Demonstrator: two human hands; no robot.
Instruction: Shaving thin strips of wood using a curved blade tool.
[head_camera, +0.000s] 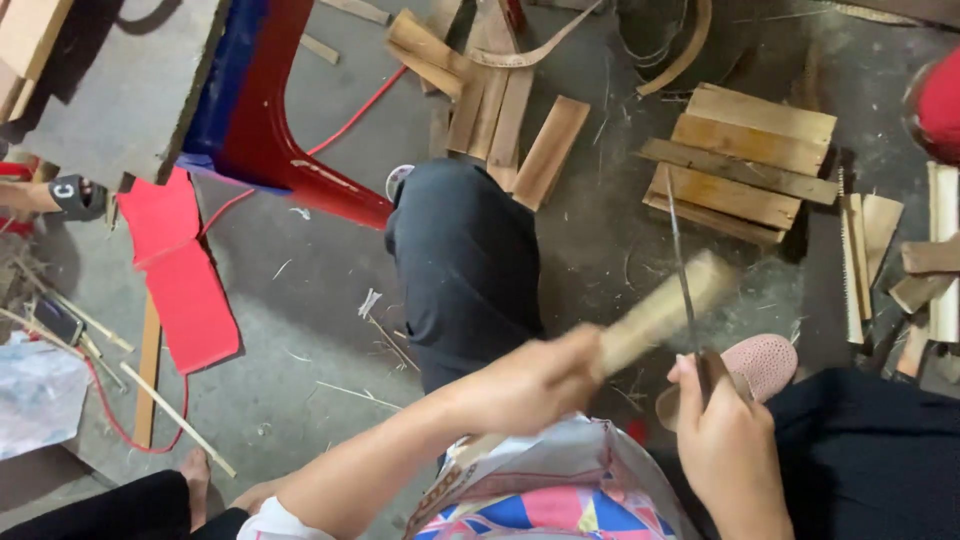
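Wooden offcuts lie across the concrete floor (300, 340), with a red sheet (180, 280) at left. My left hand (535, 380) is clenched round a pale bamboo stick (665, 310), angled up-right, likely to meet the blade. My right hand (730, 440) grips a thin knife (682, 270), upright against the stick. Motion blurs the stick; the knife handle is hidden in my fist. Stacked planks (745, 165) sit beyond.
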